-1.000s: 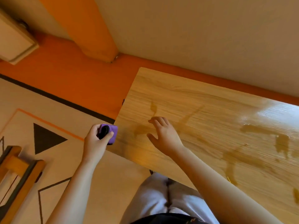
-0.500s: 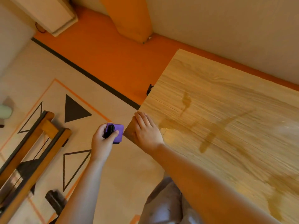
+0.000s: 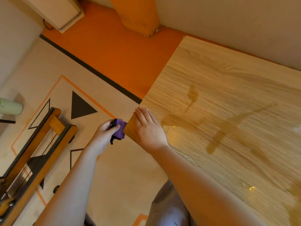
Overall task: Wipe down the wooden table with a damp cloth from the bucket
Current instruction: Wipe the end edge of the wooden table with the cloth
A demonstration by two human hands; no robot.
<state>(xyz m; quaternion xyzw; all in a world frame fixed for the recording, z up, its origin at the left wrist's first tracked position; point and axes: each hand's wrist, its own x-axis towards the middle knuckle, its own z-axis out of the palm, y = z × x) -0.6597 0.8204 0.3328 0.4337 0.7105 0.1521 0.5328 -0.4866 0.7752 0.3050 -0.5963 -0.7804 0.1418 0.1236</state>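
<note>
The wooden table (image 3: pixel 228 88) fills the right side of the view, with brown liquid streaks and wet patches on its top. My right hand (image 3: pixel 147 129) lies flat, palm down, on the table's near left corner, fingers together and holding nothing. My left hand (image 3: pixel 105 133) hovers just off that corner, closed around a small purple and black object (image 3: pixel 120 128) that touches the table edge. No cloth and no bucket is in view.
A wooden frame (image 3: pixel 32 157) lies on the patterned rug at lower left. A pale green cylinder (image 3: pixel 9 106) sits at the left edge. An orange floor strip (image 3: pixel 114 51) runs along the wall. My knee (image 3: pixel 169 207) is below the table edge.
My right hand has slid left across the table, from the streaked area to its corner. The view has swung left. My left hand keeps holding the purple object, now against the table edge.
</note>
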